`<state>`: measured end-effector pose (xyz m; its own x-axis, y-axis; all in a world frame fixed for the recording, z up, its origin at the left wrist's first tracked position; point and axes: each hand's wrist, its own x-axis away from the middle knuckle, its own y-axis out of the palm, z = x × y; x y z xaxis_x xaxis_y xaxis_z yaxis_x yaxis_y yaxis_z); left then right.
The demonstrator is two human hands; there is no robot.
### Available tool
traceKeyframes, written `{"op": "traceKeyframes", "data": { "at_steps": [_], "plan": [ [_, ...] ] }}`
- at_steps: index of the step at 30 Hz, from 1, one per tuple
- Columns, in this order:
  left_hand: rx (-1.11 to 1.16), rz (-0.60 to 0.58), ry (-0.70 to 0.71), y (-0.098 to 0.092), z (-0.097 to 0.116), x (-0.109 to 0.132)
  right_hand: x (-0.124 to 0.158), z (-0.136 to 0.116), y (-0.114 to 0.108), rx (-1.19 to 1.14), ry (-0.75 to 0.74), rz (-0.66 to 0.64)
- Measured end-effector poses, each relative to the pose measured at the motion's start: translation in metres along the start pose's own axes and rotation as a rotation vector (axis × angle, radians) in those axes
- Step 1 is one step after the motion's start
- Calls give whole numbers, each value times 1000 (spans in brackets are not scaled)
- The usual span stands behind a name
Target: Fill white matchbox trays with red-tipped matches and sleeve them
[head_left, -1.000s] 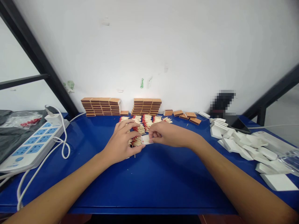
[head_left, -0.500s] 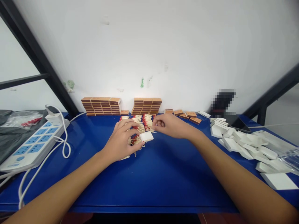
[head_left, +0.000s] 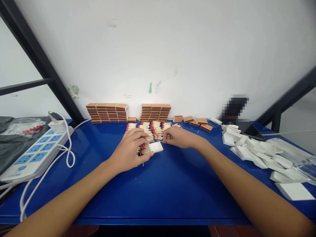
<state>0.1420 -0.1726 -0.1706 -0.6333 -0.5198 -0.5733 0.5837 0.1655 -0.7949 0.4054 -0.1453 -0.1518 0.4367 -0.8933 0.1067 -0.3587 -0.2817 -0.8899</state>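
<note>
At frame centre, left hand (head_left: 129,148) grips a tray (head_left: 157,146) between curved fingers; right hand (head_left: 178,136) curls beside it, hold indeterminable.

Clock centred on small white rectangular box (head_left: 156,147) in my left hand (head_left: 129,148). Widest lane at 6 o'clock: bare glossy blue tabletop (head_left: 158,191) between my forearms (head_left: 81,187). 12 o'clock blocked: heaped red-tipped wooden matchsticks (head_left: 156,129), then stacked brown matchboxes (head_left: 155,113), white wall (head_left: 155,56) behind. 2 o'clock: loose brown matchboxes (head_left: 201,121). 3 o'clock: my right hand (head_left: 176,136) just beside box; past wrist, bare blue gap, then jumbled white rectangular boxes (head_left: 247,153). 9 o'clock: bare stretch beyond my left hand, up to white power strip (head_left: 37,151).
</note>
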Motion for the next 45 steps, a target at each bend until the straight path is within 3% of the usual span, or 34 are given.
{"op": "traceKeyframes", "data": {
  "at_steps": [8,14,23,37,45],
  "plan": [
    [36,-19,10,1,1,0,-5,-4,8,22,-70,113],
    [33,-21,6,2,0,0,-6,-3,11,24,-80,92],
    [41,-16,10,1,1,0,-8,-3,15,44,-125,165],
    [37,-20,7,1,0,0,-1,-3,1,102,-12,12],
    [-60,-24,2,2,-6,1,11,-8,-15,44,-69,45]
  ]
}}
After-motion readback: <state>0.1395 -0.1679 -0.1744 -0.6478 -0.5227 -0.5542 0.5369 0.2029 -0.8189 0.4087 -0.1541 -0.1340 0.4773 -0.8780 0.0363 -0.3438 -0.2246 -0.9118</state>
